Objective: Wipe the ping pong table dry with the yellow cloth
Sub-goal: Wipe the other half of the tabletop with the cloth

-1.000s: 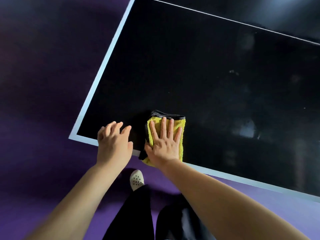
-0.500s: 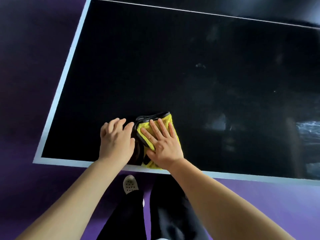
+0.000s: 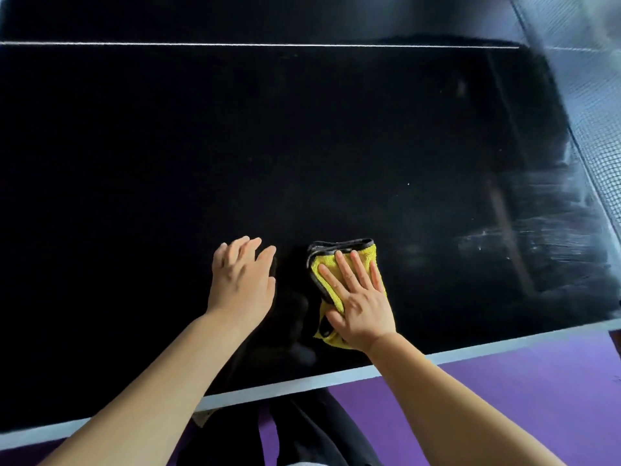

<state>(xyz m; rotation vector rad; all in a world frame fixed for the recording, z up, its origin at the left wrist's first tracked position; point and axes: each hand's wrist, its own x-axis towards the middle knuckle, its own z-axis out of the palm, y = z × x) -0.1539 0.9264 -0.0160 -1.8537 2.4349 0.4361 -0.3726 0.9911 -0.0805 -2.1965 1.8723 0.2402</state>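
Black ping pong table seen from above, with a pale edge stripe along its near side, slanting across the lower part of the view. Just beyond that stripe, on the tabletop: the yellow cloth, folded into a thick pad, a dark grey hem showing along its far and left sides. Pressed flat under the right hand, palm down, fingers straight and slightly spread over the yellow pile, none curled round it, heel of the hand towards the stripe. About as far beyond the stripe and further left along it: the left hand, released, palm down on the bare black top, fingers relaxed and close together, holding nothing, parted from the cloth by a dark gap. Both bare forearms crossing the stripe from its near side. Far beyond the stripe, a thin white line across the table. Further right along the stripe and beyond it: pale wet streaks on the surface, and past them the mesh of the net. On the near side of the stripe: purple floor and dark trousers.
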